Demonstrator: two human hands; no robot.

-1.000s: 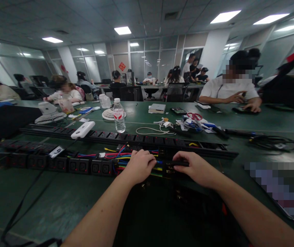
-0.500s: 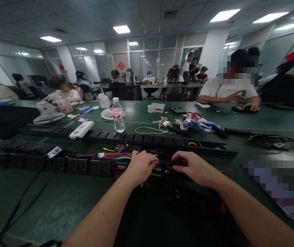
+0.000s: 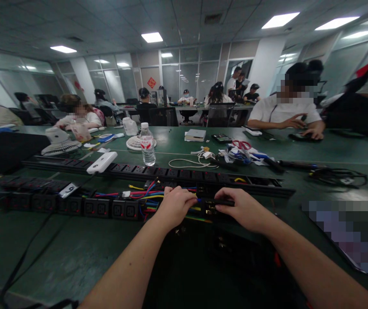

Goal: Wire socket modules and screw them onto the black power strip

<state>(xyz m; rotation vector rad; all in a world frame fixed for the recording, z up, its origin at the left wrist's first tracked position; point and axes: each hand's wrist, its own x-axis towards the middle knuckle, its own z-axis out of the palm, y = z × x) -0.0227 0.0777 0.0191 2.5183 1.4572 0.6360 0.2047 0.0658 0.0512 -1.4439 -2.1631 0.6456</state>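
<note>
glass-panelled walls [image 3: 188, 64] back a dark-green counter [image 3: 74, 249], where red, blue and yellow insulated wires [image 3: 153, 198] run between black plastic sockets [image 3: 98, 207] and a black block with brass contacts [image 3: 210, 209]. the left hand [image 3: 177, 207] curls palm-down over the wires, probably steadying them; its grip cannot be told. the right hand [image 3: 240, 208] is clamped on a slim black part [image 3: 225, 202] at the block, seemingly holding it still. both forearms [image 3: 129, 266] reach forward.

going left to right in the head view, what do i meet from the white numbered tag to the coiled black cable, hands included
White numbered tag, white oblong device, water bottle, left hand, right hand, coiled black cable.
</note>
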